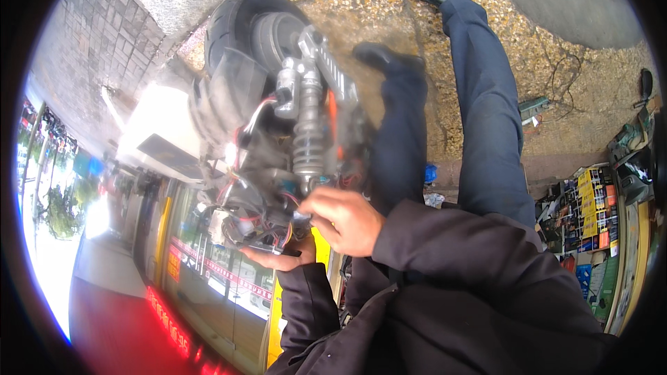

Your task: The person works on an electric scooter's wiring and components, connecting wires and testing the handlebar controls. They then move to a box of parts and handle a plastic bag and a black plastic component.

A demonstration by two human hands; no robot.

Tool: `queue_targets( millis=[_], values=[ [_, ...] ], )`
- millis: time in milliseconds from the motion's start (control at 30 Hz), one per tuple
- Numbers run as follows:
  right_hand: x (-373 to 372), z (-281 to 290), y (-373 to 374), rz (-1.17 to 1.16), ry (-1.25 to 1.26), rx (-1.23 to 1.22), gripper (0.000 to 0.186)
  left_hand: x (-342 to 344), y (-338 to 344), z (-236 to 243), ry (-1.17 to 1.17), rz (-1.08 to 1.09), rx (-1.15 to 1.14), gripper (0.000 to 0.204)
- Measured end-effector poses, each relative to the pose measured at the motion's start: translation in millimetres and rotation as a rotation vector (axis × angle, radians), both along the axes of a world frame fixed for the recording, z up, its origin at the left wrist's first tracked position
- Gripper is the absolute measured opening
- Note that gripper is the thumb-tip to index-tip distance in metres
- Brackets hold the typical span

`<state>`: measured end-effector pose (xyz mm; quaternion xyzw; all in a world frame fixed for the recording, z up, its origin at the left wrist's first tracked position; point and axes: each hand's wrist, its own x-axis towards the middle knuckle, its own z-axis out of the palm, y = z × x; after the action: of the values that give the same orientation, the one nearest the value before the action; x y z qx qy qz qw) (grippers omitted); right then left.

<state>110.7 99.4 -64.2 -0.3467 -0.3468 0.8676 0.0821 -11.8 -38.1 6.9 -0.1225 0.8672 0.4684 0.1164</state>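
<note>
A scooter lies before me with its black-tyred wheel (233, 28) at the far end. A coil-spring shock absorber (308, 132) runs from near the wheel toward my hands. At its near end is a tangle of wires (243, 212), red, white and black. My left hand (283, 258) cups this bundle of wires from below, its thumb up beside them. Just above, my right hand (344, 219) is closed in a pinch at the wires' right side, next to the shock's lower end. What its fingertips hold is too small and blurred to name.
My legs in dark trousers (486, 111) stand right of the scooter on rough, pebbly ground (368, 17). A green tool with a cord (533, 107) lies farther right. Shelves of boxes (594, 212) stand at the right rim. Glass doors (215, 264) and a yellow post (276, 319) are lower left.
</note>
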Motion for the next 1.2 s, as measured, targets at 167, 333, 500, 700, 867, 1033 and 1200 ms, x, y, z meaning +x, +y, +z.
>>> queue_targets(
  millis=[167,333,500,700,867,1033,1200],
  values=[
    [11,19,-3,-0.053,-0.012,0.024,0.032,-2,-5,1,-0.253,0.103,0.306,0.078],
    [16,23,-4,0.021,-0.003,-0.003,0.041,3,-43,-37,0.995,-1.023,-0.775,0.091],
    [16,22,0,0.011,0.006,-0.004,0.043,6,-68,-8,0.506,-0.631,-0.624,0.104],
    [12,15,6,-0.009,0.001,-0.027,0.036,22,-55,-2,0.081,0.006,-0.117,0.101],
    [5,9,7,-0.027,-0.018,-0.038,0.032,33,-52,6,0.065,0.096,-0.113,0.098],
    [1,7,10,-0.004,-0.026,-0.042,0.03,40,-54,13,0.06,0.169,-0.129,0.096],
    [-2,2,20,0.056,-0.001,-0.062,0.029,51,-48,10,0.045,0.237,-0.136,0.094]
  ],
)
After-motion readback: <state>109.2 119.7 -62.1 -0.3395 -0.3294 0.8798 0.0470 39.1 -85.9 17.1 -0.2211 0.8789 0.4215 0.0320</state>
